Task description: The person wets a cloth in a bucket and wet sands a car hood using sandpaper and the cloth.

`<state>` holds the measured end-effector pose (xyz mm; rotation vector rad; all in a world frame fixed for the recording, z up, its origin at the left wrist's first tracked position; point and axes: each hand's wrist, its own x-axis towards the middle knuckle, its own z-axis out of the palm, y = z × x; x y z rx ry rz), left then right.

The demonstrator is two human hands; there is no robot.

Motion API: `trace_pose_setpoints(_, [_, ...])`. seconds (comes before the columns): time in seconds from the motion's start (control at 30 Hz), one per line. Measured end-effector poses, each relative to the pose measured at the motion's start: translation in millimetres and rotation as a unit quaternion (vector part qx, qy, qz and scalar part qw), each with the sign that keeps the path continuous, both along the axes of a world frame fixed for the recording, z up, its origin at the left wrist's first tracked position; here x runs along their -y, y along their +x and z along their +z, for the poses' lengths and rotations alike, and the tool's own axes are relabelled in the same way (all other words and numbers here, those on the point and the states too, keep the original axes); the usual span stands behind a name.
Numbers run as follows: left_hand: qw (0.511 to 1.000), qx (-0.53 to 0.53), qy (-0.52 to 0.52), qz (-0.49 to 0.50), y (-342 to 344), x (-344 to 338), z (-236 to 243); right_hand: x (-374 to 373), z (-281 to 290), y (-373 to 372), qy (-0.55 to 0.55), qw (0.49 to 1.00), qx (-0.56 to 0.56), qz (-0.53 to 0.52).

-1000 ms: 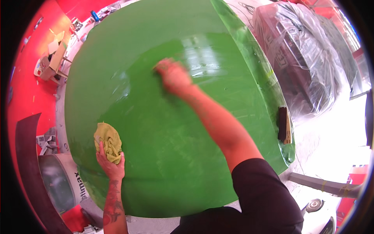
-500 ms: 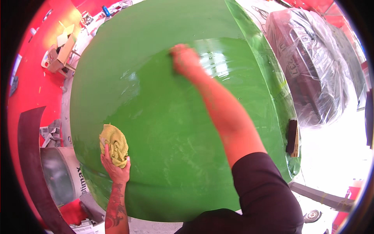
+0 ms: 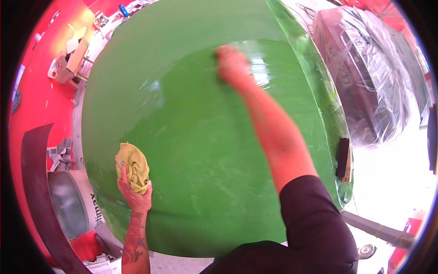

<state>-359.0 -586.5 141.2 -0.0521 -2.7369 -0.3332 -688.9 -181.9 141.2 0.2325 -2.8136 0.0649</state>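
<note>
A large, curved green car panel (image 3: 196, 182), likely a hood, spreads below me, wet and glossy in its middle and duller toward the far side. My left hand (image 3: 136, 194) grips a crumpled yellow cloth (image 3: 132, 166) at the panel's near left. Far out on the wet area, my right hand (image 3: 235, 66) presses on the surface with its fingers curled, blurred by motion. A dark edge shows at its left side, but what it holds is mostly hidden under the palm.
On the panel's right edge lies a dark sanding block (image 3: 342, 157). Beyond stands a car wrapped in clear plastic (image 3: 369, 77). At left are a cardboard box (image 3: 73, 64) and a dark curved strip (image 3: 36, 182). A grey bar (image 3: 378, 229) extends at lower right.
My right hand has slid a little to the right and slightly farther away across the wet panel. My left hand still holds the yellow cloth in nearly the same place.
</note>
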Motion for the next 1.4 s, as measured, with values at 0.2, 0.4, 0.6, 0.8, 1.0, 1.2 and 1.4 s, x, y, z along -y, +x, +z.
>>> trace_pose_setpoints(0.2, [1.0,-0.001,-0.002,0.015,13,11,7,3,26,29,-0.21,0.966,0.111,0.105])
trace_pose_setpoints(0.4, [1.0,-0.002,0.013,-0.004,0,-10,9,-169,18,34,-0.039,0.977,0.027,-0.208])
trace_pose_setpoints(0.6, [1.0,-0.005,-0.002,0.016,8,12,4,99,4,98,-0.117,0.98,0.046,0.154])
trace_pose_setpoints(0.8, [1.0,-0.016,0.013,-0.002,2,0,14,-120,25,112,-0.196,0.975,-0.044,-0.097])
trace_pose_setpoints(1.0, [1.0,-0.012,0.008,0.001,-3,-8,7,-35,-14,125,-0.074,0.991,-0.095,-0.055])
trace_pose_setpoints(1.2, [0.999,-0.027,-0.023,-0.005,6,9,7,57,7,182,-0.173,0.973,0.024,0.15])
trace_pose_setpoints(1.4, [0.999,-0.036,0.011,-0.015,-5,-15,9,-144,4,172,-0.147,0.967,-0.045,-0.204])
